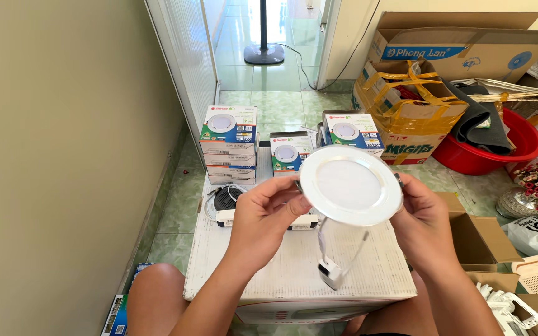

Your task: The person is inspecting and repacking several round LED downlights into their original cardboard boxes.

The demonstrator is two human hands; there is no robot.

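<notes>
Both hands raise a round white recessed ceiling lamp with a frosted face [350, 185] above a flat white cardboard box [281, 267] serving as a work surface. The left hand [263, 214] grasps its left rim, fingers curled behind; the right hand [423, 221] grasps the right rim. A white cable with a small connector [330, 272] dangles beneath. Stacked printed lamp cartons [228, 143] stand at the far edge.
</notes>
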